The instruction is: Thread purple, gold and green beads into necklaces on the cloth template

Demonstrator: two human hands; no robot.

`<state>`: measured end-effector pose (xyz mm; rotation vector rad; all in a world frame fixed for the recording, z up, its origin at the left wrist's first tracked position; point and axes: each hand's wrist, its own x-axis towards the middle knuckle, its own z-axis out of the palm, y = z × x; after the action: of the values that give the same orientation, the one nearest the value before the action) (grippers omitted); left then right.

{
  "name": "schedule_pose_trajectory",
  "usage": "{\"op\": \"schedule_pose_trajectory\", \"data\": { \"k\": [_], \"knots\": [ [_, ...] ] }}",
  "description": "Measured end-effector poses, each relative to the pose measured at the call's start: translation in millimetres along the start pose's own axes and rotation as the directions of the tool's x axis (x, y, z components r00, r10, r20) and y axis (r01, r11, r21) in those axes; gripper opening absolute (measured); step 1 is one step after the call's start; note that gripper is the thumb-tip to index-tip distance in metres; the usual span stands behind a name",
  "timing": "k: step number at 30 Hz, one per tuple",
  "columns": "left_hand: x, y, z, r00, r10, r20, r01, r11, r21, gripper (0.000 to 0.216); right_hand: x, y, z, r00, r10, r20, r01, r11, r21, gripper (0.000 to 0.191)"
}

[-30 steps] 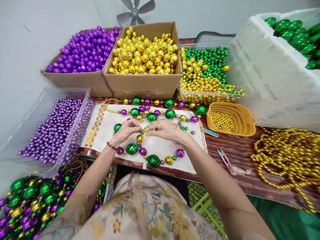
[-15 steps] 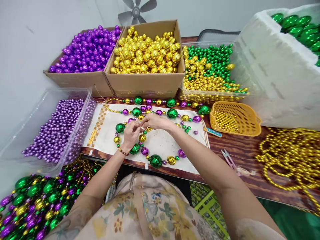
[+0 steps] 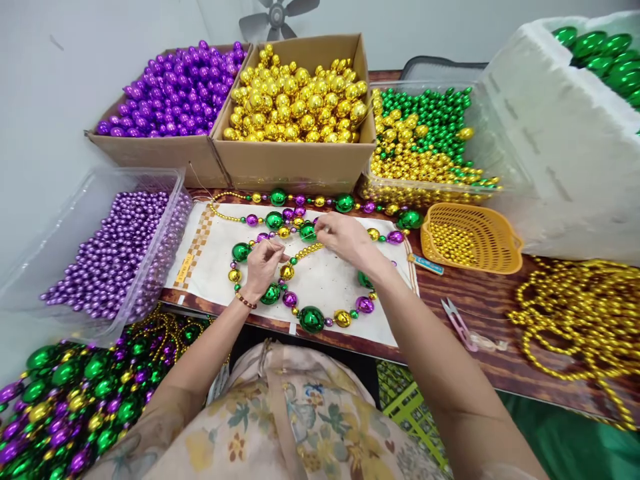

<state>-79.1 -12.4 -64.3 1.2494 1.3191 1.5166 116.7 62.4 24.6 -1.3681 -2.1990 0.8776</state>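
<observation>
My left hand [image 3: 262,268], a beaded bracelet at its wrist, is closed in a pinch on a thin pale string over the white mat. My right hand [image 3: 346,237] is to the right and a little farther back, its fingertips pinched on the string too. Below and between them lies a bead necklace [image 3: 311,320] of large green, purple and gold beads, curved in a loop on the mat. A short run of small gold beads [image 3: 309,251] stretches between the hands. Another bead strand [image 3: 344,203] lies along the mat's far side.
Boxes of purple beads [image 3: 165,93] and gold beads [image 3: 300,100] stand at the back. A clear bin [image 3: 107,253] is at left, a yellow basket [image 3: 493,240] at right. Thread snips [image 3: 460,323] lie near gold bead chains [image 3: 585,320]. Finished-looking strands [image 3: 75,400] hang at lower left.
My right hand has moved right, away from my left hand, where both were close together. The small gold beads between them now show more fully. The left hand has hardly moved.
</observation>
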Motion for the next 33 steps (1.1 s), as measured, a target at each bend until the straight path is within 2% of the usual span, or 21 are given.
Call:
{"op": "schedule_pose_trajectory", "data": {
  "k": [1,2,4,6,7,8,10,12,14,16,19,21,23,25,27,30,33],
  "knots": [
    [-1,2,0,0.999,-0.054,0.003,0.054,0.998,-0.041,0.02,-7,5,-1,0.999,-0.026,-0.025,0.031,0.976,0.216,0.009],
    [-1,5,0,0.994,-0.109,0.007,0.109,0.991,-0.08,0.021,-14,10,0,0.999,-0.041,-0.036,0.053,0.895,0.443,0.007],
    [-2,9,-1,0.98,-0.199,0.018,0.2,0.966,-0.165,0.025,-27,18,10,0.999,-0.045,-0.011,0.036,0.614,0.788,0.008],
    [-2,13,-1,0.966,-0.256,0.041,0.257,0.926,-0.276,0.029,-37,25,25,0.998,-0.037,0.054,-0.036,0.375,0.926,0.013],
    [-1,15,-1,0.96,-0.273,0.057,0.275,0.899,-0.339,0.031,-39,29,33,0.997,-0.024,0.078,-0.066,0.314,0.947,0.014],
    [1,15,-1,0.956,-0.284,0.078,0.291,0.869,-0.4,0.034,-41,33,41,0.996,0.0,0.087,-0.083,0.293,0.953,0.016],
    [4,14,-1,0.948,-0.293,0.128,0.318,0.82,-0.477,0.038,-40,41,50,0.997,0.061,0.049,-0.067,0.34,0.938,0.018],
    [8,10,0,0.948,-0.267,0.173,0.317,0.84,-0.44,0.038,-38,48,52,0.998,0.068,-0.012,-0.022,0.482,0.876,0.017],
    [12,4,1,0.958,-0.207,0.2,0.261,0.917,-0.302,0.035,-34,50,47,1.0,-0.003,-0.026,0.021,0.675,0.737,0.015],
    [13,-1,2,0.965,-0.149,0.214,0.182,0.973,-0.144,0.031,-29,48,39,0.996,-0.092,0.017,0.068,0.841,0.537,0.013],
    [14,-2,2,0.967,-0.124,0.224,0.131,0.991,-0.019,0.027,-20,36,26,0.987,-0.149,0.061,0.124,0.947,0.296,0.01],
    [14,1,0,0.967,-0.132,0.219,0.135,0.991,0.001,0.028,-15,27,19,0.987,-0.149,0.068,0.126,0.956,0.263,0.009],
    [15,8,-4,0.962,-0.157,0.225,0.164,0.986,-0.012,0.029,-10,18,14,0.981,-0.134,0.141,0.074,0.928,0.365,0.008],
    [16,15,-9,0.95,-0.174,0.26,0.194,0.979,-0.055,0.029,-5,7,10,0.958,-0.123,0.257,-0.028,0.858,0.513,0.006],
    [16,21,-13,0.931,-0.173,0.321,0.219,0.969,-0.113,0.029,-1,-5,8,0.939,-0.12,0.323,-0.113,0.778,0.618,0.004],
    [15,23,-11,0.92,-0.163,0.356,0.238,0.955,-0.179,0.027,6,-29,12,0.951,-0.108,0.29,-0.119,0.738,0.664,0.002],
    [13,23,-5,0.937,-0.167,0.307,0.239,0.947,-0.215,0.025,15,-44,24,0.969,-0.105,0.224,-0.066,0.764,0.642,0.001]
  ]
}}
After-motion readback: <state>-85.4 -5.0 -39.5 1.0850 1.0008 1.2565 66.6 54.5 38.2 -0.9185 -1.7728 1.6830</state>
